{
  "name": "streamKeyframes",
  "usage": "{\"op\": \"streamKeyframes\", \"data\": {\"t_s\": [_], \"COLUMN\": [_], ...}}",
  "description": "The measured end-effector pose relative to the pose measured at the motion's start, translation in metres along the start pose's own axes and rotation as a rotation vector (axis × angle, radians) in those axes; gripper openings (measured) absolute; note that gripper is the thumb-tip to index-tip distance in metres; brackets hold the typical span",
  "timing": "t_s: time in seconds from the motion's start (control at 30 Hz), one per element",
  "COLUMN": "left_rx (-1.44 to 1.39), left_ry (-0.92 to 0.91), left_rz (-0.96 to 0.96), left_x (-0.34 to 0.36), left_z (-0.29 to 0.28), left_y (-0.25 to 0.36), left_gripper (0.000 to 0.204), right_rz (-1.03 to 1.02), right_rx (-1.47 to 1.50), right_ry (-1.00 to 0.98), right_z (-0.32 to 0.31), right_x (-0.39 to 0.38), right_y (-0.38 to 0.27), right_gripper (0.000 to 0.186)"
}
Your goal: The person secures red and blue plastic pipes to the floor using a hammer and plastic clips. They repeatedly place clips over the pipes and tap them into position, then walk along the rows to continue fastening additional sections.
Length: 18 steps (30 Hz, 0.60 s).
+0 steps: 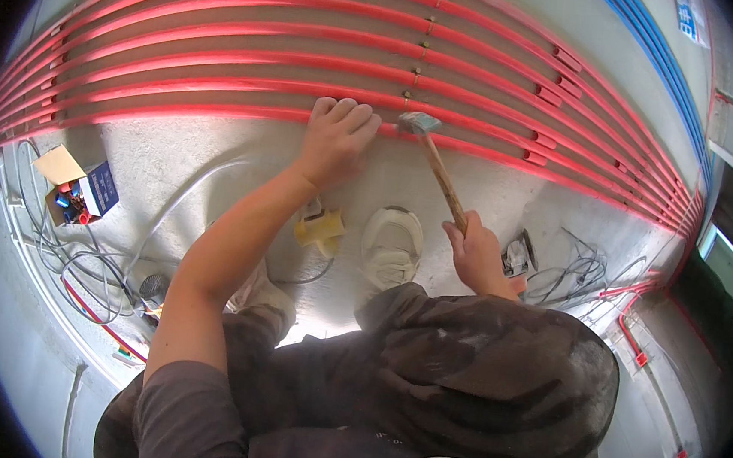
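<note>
My right hand (479, 257) is closed round the lower part of a hammer's wooden handle (446, 184). The hammer's metal head (418, 123) is up by the lowest red pipes, just right of my left fingers. My left hand (337, 139) lies with curled fingers over the lowest red pipe (246, 114), its knuckles reaching the pipe above. Whatever those fingers pinch or press is hidden behind the hand. Several parallel red pipes (311, 58) run across the wall, with small fixings (417, 71) lined up near the middle.
A yellow tool-like object (321, 231) with a cable lies on the floor beside my shoe (392, 246). At left stand an open box of small parts (82, 188) and tangled grey cable (80, 262). More coiled cable (582, 274) lies at right. Blue pipes (664, 63) run along the upper right.
</note>
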<state>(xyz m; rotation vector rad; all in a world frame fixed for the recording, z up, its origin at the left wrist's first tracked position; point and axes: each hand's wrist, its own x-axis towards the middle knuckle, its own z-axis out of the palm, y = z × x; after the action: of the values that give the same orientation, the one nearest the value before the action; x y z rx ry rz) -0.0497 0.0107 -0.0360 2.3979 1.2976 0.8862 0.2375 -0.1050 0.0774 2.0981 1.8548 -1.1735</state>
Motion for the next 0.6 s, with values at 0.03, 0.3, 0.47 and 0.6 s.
{"op": "streamKeyframes", "data": {"t_s": [0.03,0.3,0.47,0.6], "left_rx": [-0.005,0.017,0.003,0.051], "left_ry": [-0.006,-0.051,-0.103,-0.092], "left_rz": [0.004,0.027,0.008,0.045], "left_x": [0.000,0.001,0.003,0.003], "left_z": [-0.001,0.004,0.000,-0.006], "left_y": [0.000,0.000,0.004,0.000], "left_gripper": [0.032,0.036,0.032,0.031], "right_rz": [0.015,0.034,-0.024,-0.057], "right_rx": [0.052,0.098,0.177,0.146], "right_ry": [0.008,-0.036,-0.017,0.045], "right_z": [-0.003,-0.007,-0.004,0.000], "right_x": [-0.002,0.000,-0.013,-0.007], "right_y": [0.000,0.009,0.015,0.011], "right_gripper": [0.030,0.033,0.037,0.039]}}
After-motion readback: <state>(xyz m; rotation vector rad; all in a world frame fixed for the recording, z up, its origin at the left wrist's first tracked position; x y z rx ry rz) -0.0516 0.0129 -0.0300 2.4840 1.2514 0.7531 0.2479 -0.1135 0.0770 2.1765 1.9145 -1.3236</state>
